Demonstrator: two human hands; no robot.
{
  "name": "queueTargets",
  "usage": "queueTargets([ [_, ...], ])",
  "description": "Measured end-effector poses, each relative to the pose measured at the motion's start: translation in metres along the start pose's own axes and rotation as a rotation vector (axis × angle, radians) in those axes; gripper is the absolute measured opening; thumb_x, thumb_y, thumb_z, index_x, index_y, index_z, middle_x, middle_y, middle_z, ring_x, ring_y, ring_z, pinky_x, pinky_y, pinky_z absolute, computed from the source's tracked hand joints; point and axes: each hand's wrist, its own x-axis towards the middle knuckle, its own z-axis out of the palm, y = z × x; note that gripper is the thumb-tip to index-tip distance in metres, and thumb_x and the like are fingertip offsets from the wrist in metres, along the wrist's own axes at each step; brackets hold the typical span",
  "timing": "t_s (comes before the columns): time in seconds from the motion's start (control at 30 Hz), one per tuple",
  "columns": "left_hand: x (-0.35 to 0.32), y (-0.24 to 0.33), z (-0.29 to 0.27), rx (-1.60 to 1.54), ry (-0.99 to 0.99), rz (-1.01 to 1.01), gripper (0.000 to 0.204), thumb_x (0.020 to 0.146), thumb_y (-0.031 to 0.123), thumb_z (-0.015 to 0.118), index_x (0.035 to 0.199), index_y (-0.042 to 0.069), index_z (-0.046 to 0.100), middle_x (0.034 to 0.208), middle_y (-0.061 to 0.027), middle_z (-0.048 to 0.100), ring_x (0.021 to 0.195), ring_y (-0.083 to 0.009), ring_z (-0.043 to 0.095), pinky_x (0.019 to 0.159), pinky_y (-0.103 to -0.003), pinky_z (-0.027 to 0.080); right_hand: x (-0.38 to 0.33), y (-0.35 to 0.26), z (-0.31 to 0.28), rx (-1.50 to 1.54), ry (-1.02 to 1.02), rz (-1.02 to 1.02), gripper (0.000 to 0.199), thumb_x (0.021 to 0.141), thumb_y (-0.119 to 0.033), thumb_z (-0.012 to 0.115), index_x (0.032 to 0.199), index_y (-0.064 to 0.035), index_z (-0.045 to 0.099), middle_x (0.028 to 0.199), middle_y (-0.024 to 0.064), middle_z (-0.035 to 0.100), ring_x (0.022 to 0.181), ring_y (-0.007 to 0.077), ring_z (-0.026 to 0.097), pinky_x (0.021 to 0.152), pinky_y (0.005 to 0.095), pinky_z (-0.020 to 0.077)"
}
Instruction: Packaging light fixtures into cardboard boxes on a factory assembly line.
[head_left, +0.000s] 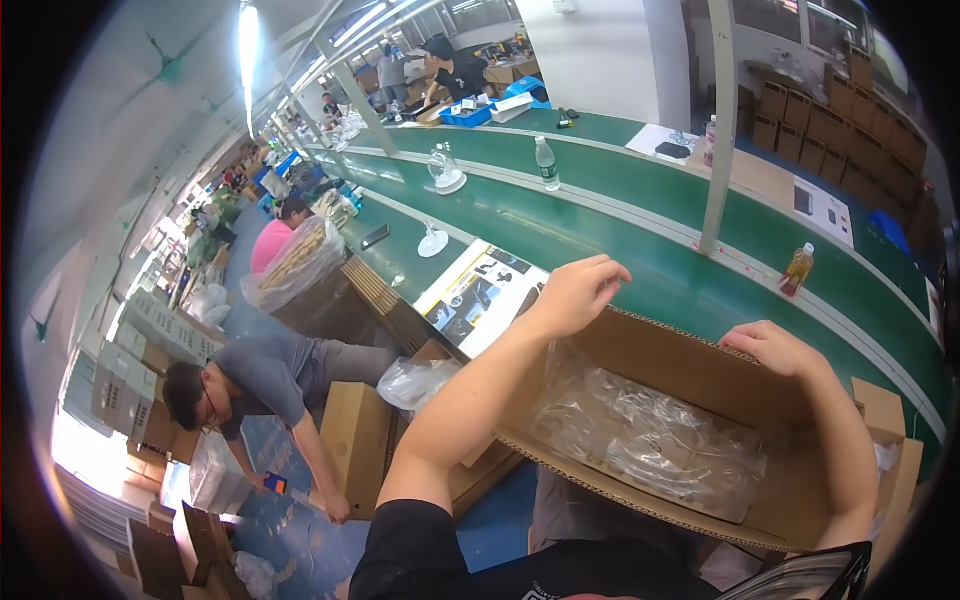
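Note:
An open cardboard box (pixel 800 425) is tilted in front of me. Inside it lies a crinkled clear plastic bag (pixel 665 430), flat over its bottom. My right hand (pixel 775 347) is closed over the box's far rim, its forearm running along the right side. At the far left corner my left hand (pixel 585 295) is raised just above the rim. Its fingers are curled together and nothing shows in them. Past my left forearm, a printed sheet with product pictures (pixel 480 295) lies on the green worktop.
Beyond is a long green conveyor line (pixel 600 235) with a clear water bottle (pixel 546 165), a drink bottle (pixel 797 270) and a metal post (pixel 720 130). At left a co-worker (pixel 270 375) bends over a closed carton (pixel 350 435). Stacked flat cardboard (pixel 375 290) stands nearby.

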Motion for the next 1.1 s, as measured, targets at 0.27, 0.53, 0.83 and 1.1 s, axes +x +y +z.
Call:
queueTargets([
  [0.27,0.0011,-0.0017,0.0024,-0.002,0.023,0.020,0.014,0.093,0.004,0.060,0.103,0.011,0.068,0.097,-0.0077,0.067,0.089,-0.0301,0.067,0.076,-0.040,0.054,-0.0026,-0.0036,-0.0014,0.006,-0.004,0.008,0.047,0.105,-0.040,0.046,0.117,-0.0011,0.070,0.113,0.0135,0.072,0.106,0.0261,0.065,0.096,0.0362,0.0491],
  [0.53,-0.0008,-0.0001,-0.0004,0.017,0.017,0.004,0.015,0.092,0.003,0.064,0.105,0.008,0.068,0.097,-0.0076,0.067,0.086,-0.0252,0.067,0.075,-0.035,0.054,-0.0020,-0.0019,0.0012,0.008,0.007,0.009,0.046,0.105,-0.038,0.047,0.115,0.0002,0.070,0.110,0.0148,0.072,0.103,0.0268,0.065,0.094,0.0362,0.0494],
  [0.83,-0.0007,-0.0013,0.0007,-0.010,0.025,0.012,0.015,0.090,0.002,0.062,0.101,0.009,0.068,0.100,-0.0083,0.068,0.091,-0.0309,0.067,0.077,-0.041,0.053,-0.0007,-0.0028,0.0038,0.030,0.031,0.005,0.045,0.104,-0.037,0.048,0.112,0.0014,0.070,0.106,0.0160,0.072,0.102,0.0272,0.065,0.093,0.0360,0.0491],
  [1.1,-0.0003,0.0009,0.0011,0.015,0.078,0.033,0.015,0.089,0.002,0.060,0.099,0.009,0.068,0.098,-0.0094,0.068,0.089,-0.0320,0.067,0.075,-0.042,0.053,-0.0051,-0.0083,0.0023,0.025,0.046,0.010,0.042,0.103,-0.034,0.049,0.109,0.0015,0.070,0.102,0.0144,0.071,0.098,0.0258,0.063,0.091,0.0351,0.0482],
])
